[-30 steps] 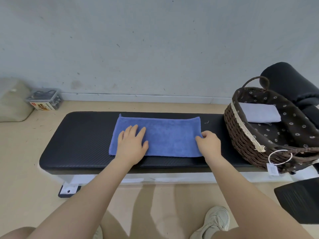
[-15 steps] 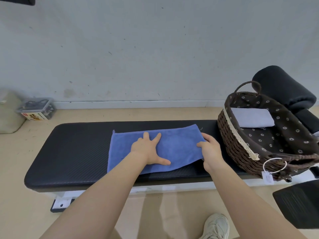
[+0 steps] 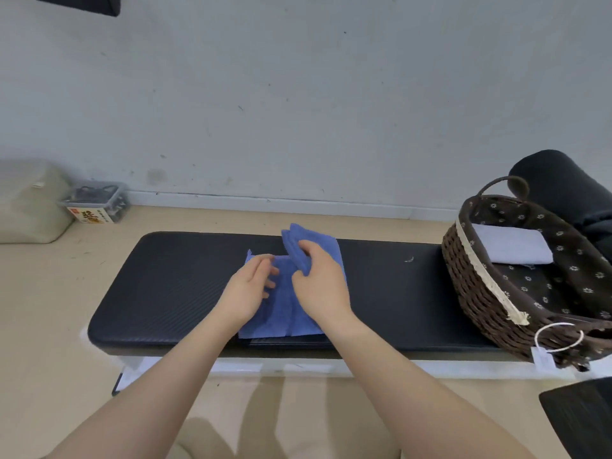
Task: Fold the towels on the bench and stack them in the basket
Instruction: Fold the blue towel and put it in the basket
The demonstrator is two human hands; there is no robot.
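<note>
A blue towel [image 3: 288, 313] lies on the middle of the black padded bench [image 3: 172, 286]. My right hand [image 3: 319, 281] grips the towel's right end and holds it raised and folded over toward the left. My left hand [image 3: 248, 289] rests on the towel's left part with fingers loosely bent. At the bench's right end stands a dark wicker basket [image 3: 480, 293] with a flowered lining. A folded white towel [image 3: 511, 248] lies inside it at the back.
A black cushion roll [image 3: 563, 183] sits behind the basket. On the floor at the left are a beige bag [image 3: 29, 203] and a clear plastic box [image 3: 94, 203]. A black object [image 3: 583, 419] lies at the lower right. The wall runs close behind the bench.
My right hand has lifted the towel's right end and carried it leftward over the middle. My left hand shifted slightly left on the towel. The camera view tilted upward.
</note>
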